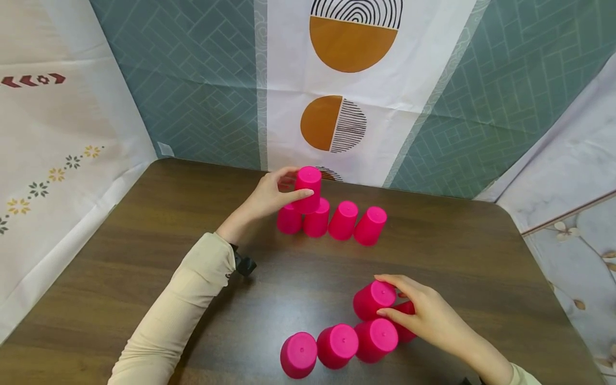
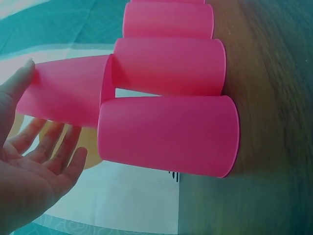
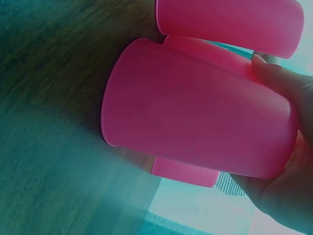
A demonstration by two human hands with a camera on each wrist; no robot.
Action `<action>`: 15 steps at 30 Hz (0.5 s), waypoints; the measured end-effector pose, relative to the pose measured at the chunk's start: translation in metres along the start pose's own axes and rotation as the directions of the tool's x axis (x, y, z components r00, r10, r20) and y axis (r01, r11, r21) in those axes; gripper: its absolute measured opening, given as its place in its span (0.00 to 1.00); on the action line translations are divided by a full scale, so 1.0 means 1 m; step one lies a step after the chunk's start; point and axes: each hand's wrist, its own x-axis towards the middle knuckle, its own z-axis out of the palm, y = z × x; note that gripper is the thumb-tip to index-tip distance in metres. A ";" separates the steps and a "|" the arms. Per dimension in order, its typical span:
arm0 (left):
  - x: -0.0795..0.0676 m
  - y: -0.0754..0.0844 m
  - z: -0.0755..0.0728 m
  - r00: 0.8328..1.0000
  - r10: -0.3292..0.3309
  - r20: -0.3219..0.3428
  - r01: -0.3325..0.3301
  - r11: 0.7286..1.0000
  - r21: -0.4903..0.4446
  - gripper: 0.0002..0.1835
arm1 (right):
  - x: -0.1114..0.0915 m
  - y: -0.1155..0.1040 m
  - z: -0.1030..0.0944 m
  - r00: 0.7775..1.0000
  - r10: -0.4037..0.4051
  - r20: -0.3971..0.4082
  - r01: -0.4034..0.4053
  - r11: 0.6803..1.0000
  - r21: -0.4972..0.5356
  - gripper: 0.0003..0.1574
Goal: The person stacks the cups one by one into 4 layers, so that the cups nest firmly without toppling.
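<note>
I note two groups of upturned pink cups on the brown table (image 1: 144, 256). The far group is a row of four bottoms-up cups with one more, the top cup (image 1: 308, 188), seated across the two leftmost. My left hand (image 1: 269, 197) is at that top cup from its left side, thumb along the near face and fingers round the back. The left wrist view shows the palm fairly open with fingers (image 2: 54, 147) only loosely bent beside the cup, so I judge it a light steadying touch, not a firm clasp.

The near cup (image 1: 374, 299) stands just ahead of my right hand (image 1: 423, 315); index finger over its upturned base, thumb below on its side, fingers curled round its wall. Its long axis runs roughly upright, tilted slightly away. The right hand is plainly the nearer one to it. The front row (image 1: 337, 345) of three cups sits just beside it, toward me.

All cups are plain, glossy, tapered plastic.
</note>
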 end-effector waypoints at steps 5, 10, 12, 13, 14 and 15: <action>-0.007 -0.004 0.000 1.000 0.008 -0.010 -0.007 1.000 0.028 0.35 | 0.001 0.002 -0.001 0.998 -0.056 -0.013 0.056 0.998 -0.027 0.39; -0.032 0.003 0.001 0.993 0.012 -0.118 -0.004 0.998 0.065 0.42 | 0.005 0.004 -0.009 0.995 -0.099 -0.012 0.099 0.995 -0.030 0.40; -0.047 0.008 0.002 0.982 0.029 -0.184 -0.017 0.997 0.071 0.44 | 0.008 0.005 -0.014 0.993 -0.116 -0.008 0.115 0.993 -0.038 0.41; -0.056 0.011 0.003 0.977 0.041 -0.208 -0.028 0.997 0.066 0.44 | 0.011 0.006 -0.017 0.991 -0.130 -0.005 0.130 0.991 -0.037 0.40; -0.065 0.014 0.005 0.974 0.062 -0.220 -0.049 0.997 0.063 0.44 | 0.014 0.006 -0.021 0.990 -0.144 -0.003 0.144 0.989 -0.039 0.40; -0.075 0.017 0.007 0.972 0.082 -0.220 -0.072 0.996 0.056 0.43 | 0.016 0.006 -0.024 0.987 -0.162 -0.005 0.161 0.986 -0.039 0.40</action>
